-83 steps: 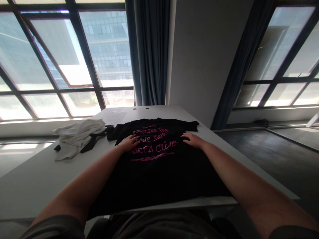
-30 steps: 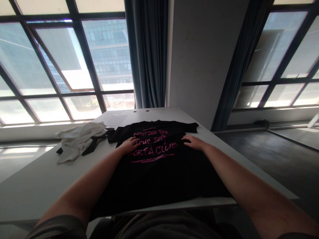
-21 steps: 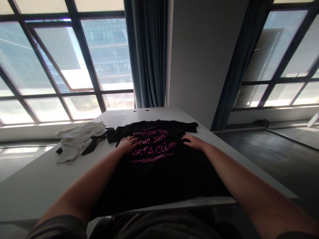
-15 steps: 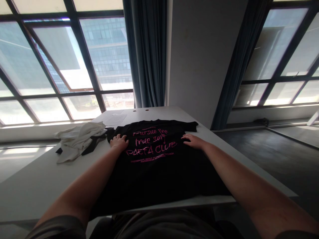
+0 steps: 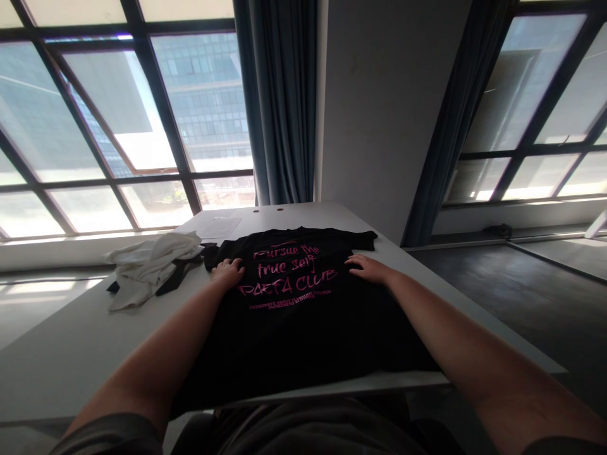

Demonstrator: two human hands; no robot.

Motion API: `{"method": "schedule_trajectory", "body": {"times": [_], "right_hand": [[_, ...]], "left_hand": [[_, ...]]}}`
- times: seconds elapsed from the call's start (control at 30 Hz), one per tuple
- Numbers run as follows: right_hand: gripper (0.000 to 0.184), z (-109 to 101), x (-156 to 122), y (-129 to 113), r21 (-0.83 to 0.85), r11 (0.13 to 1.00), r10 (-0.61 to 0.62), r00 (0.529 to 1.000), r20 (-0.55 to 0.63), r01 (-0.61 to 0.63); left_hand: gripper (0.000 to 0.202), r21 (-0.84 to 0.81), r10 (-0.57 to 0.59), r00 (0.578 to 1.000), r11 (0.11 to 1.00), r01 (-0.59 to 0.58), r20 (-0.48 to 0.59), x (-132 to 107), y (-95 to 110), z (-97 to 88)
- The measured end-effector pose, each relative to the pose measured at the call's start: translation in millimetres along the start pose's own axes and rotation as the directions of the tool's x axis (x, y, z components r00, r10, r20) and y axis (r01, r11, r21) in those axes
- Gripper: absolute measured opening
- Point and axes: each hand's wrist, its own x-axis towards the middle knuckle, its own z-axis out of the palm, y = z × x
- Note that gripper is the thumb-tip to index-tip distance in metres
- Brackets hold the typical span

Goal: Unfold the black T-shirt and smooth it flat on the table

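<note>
Left hand (image 5: 228,273) is resting palm-down on the left edge of a black T-shirt (image 5: 308,341), fingers loosely apart, and I'm not seeing any cloth pinched, though the undersides are staying out of sight. Right hand (image 5: 367,268) is lying on the right side of the shirt, fingers parted too and pointing left across it, not clamping anything that I'm seeing. The shirt itself is lying spread out on the near part of a white table (image 5: 71,354), collar facing the far end, hem facing the person, pink print (image 5: 294,268) facing up.

Handling-wise, I'm guessing light, soft and floppy, with nothing fragile about it except maybe that print, which is looking a bit shiny, so I'd be going easy there. Slippery? I'm leaning no, but the sheen isn't telling me much. For a hold, I'm thinking both side edges or the two shoulder seams, since a single-point grab would probably be leaving the rest sagging. Crumpled white cloth (image 5: 152,256) is sitting just beside it, left.
</note>
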Motion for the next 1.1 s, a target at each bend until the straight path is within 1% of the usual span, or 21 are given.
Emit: {"method": "schedule_trajectory", "body": {"times": [0.2,0.4,0.7,1.1], "right_hand": [[0.048,-0.5,-0.3,-1.8,-0.015,1.000,-0.003,1.000,0.009,0.004],[0.048,1.0,1.2,1.3,-0.020,1.000,-0.013,1.000,0.000,0.013],[0.053,-0.3,0.1,0.6,0.018,1.000,0.013,1.000,0.024,-0.013],[0.052,-0.1,0.1,1.3,0.022,1.000,0.006,1.000,0.024,-0.006]], "left_hand": [[0.063,0.007,0.001,1.000,1.000,-0.001,-0.005,-1.3,0.2,-0.3],[0.063,0.025,0.005,1.000,1.000,-0.004,-0.004,0.9,-1.0,1.0],[0.064,0.006,0.019,1.000,1.000,-0.019,-0.006,3.8,-3.1,4.5],[0.062,0.007,0.023,1.000,1.000,-0.023,-0.007,2.6,-2.4,3.5]]}}
